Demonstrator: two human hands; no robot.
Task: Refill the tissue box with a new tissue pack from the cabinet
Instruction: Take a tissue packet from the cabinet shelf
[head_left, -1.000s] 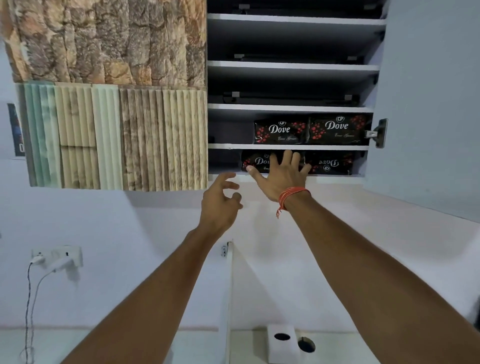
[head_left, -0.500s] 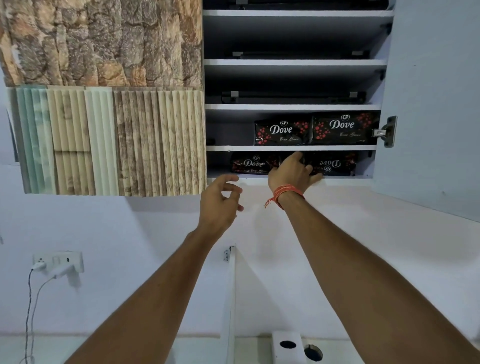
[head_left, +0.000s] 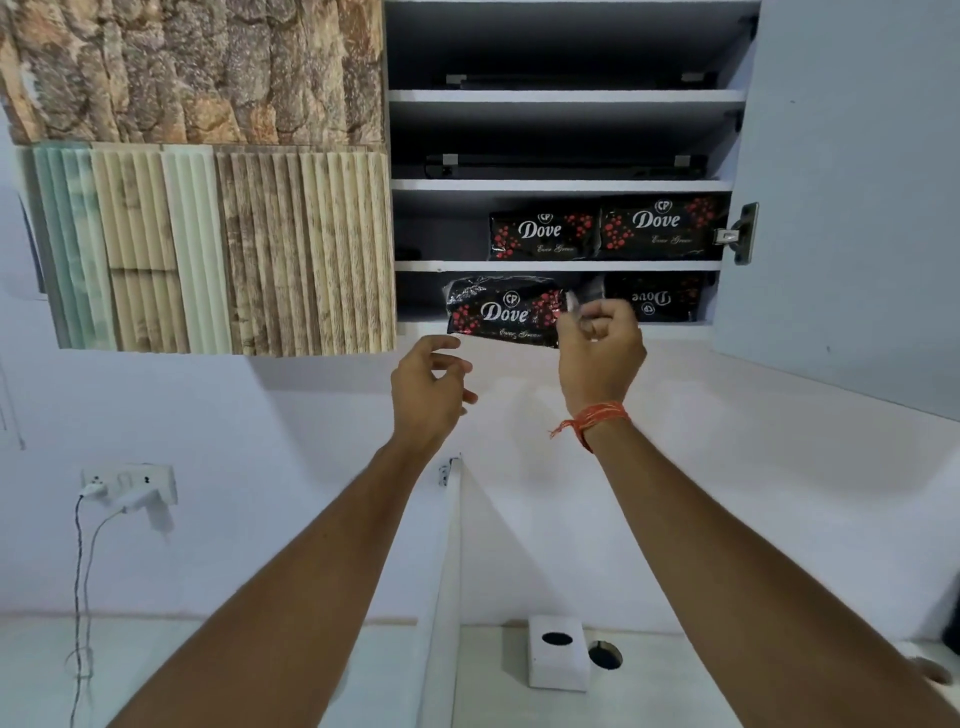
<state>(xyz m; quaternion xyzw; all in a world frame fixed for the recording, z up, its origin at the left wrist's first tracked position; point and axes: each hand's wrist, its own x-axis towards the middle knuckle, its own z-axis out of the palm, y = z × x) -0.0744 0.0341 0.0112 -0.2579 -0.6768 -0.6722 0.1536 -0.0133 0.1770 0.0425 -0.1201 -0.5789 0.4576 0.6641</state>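
As the right hand (head_left: 600, 353) pinched a tissue pack (head_left: 501, 313) at the cabinet's (head_left: 566, 266) lowest shelf, the left hand (head_left: 428, 387) hovered open; the tissue box (head_left: 558, 654) below awaited refilling.

The right hand (head_left: 600, 358) pinches the end of a black tissue pack (head_left: 501, 314) at the front edge of the cabinet's (head_left: 566, 184) lowest shelf, the left hand (head_left: 428, 392) loosely curled just below it. 3 more packs sit on the shelves; a white tissue box (head_left: 558, 657) stands on the counter (head_left: 675, 686) below.
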